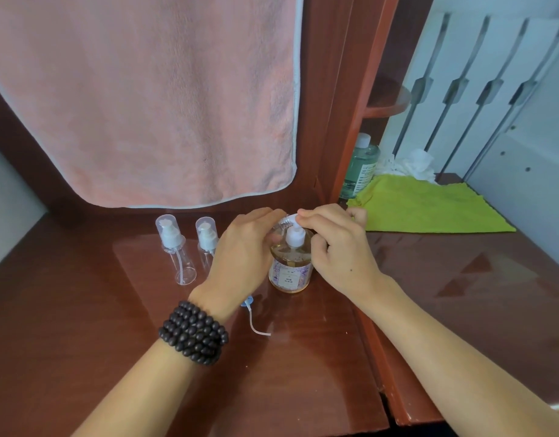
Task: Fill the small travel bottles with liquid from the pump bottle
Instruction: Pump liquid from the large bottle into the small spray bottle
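Pump bottle (291,266) stands upright, long axis vertical, between both hands. Right hand (338,247) pinches the pump head directly above; left hand (245,250) holds something hidden at the nozzle. Capped travel bottles (189,247) just left of left hand.

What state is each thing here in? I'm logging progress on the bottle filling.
Pump bottle: upright on the desk, holds amber liquid, pump on.
Left travel bottle: upright, empty, capped.
Second travel bottle: upright, capped, partly hidden.
Loose pump tube: lying on the desk.
Left hand: fingers curled at the pump bottle's top.
Right hand: pinches the pump head.
Pink towel: hanging.
Green cloth: lying flat.
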The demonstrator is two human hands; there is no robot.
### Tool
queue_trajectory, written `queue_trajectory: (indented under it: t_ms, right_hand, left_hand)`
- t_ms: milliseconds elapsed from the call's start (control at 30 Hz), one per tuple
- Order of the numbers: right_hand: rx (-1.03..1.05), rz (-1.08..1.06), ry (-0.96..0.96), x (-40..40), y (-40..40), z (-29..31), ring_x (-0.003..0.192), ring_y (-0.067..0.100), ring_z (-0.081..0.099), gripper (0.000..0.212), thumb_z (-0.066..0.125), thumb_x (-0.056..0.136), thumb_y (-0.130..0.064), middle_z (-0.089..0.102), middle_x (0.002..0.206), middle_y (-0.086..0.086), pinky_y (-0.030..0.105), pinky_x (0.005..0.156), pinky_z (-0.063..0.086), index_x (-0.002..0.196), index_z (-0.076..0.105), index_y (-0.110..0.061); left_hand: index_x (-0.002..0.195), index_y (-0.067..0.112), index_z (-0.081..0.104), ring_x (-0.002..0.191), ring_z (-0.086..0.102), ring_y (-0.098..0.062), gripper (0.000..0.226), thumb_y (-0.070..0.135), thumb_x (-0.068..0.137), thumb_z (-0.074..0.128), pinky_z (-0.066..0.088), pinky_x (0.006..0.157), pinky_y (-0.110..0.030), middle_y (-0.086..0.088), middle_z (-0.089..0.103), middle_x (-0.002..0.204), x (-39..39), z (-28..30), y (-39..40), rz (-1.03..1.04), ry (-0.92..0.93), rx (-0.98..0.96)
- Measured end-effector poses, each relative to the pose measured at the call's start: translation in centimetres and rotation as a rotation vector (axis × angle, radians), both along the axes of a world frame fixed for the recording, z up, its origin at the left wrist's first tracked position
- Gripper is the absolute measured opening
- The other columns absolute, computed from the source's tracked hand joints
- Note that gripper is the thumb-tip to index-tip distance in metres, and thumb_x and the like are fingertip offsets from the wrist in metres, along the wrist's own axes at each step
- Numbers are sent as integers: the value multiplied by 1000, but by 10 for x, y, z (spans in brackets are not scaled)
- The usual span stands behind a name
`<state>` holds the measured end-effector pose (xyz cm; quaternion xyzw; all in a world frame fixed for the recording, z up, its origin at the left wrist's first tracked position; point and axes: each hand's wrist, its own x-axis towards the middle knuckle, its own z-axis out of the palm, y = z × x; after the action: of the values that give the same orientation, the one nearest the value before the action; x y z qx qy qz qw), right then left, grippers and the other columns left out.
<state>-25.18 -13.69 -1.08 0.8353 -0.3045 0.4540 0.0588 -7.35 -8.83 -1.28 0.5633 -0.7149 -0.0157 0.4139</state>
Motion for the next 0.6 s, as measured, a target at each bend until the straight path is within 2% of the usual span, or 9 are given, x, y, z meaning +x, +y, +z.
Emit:
queue_trajectory:
  t_ms: [100, 267, 333, 467, 600]
  right_hand:
    - [27, -9, 29, 2, 0, 1, 81, 18, 64, 44, 37, 72, 3, 68, 87, -5, 37, 76, 26, 89, 74, -12]
    - [16, -31, -9, 1, 4, 2, 99, 11, 64, 47, 49, 68, 7, 72, 111, -8, 38, 81, 29, 100, 76, -14]
    - [7, -30, -23, 0, 4, 2, 102, 11, 63, 47, 49, 69, 4, 72, 114, -8, 40, 83, 32, 103, 76, -14]
    - [20, -9, -32, 2, 4, 2, 99, 11, 64, 44, 49, 69, 3, 72, 112, -6, 38, 82, 32, 99, 77, -13]
    - [38, -32, 1, 3, 5, 2, 85, 15, 64, 38, 49, 62, 0, 72, 96, -7, 37, 80, 27, 87, 75, -14]
  left_hand:
    - [117, 25, 64, 84, 62, -28, 33, 11, 89, 52, 54, 72, -46, 8, 64, 95, -1, -6, -1, 17, -15, 41]
    - [116, 22, 66, 86, 62, -24, 32, 17, 89, 48, 52, 78, -47, 7, 65, 96, -1, 6, 1, 16, -11, 29]
    - [116, 23, 65, 88, 63, -24, 32, 19, 88, 48, 52, 79, -47, 7, 66, 97, -1, 10, 1, 21, -8, 33]
    - [114, 19, 67, 89, 64, -23, 31, 17, 89, 49, 53, 80, -47, 3, 68, 99, -2, 6, 2, 19, 7, 12]
    - [116, 28, 60, 92, 64, -29, 35, 23, 89, 39, 55, 74, -48, 3, 68, 102, -4, -4, 2, 41, -13, 29]
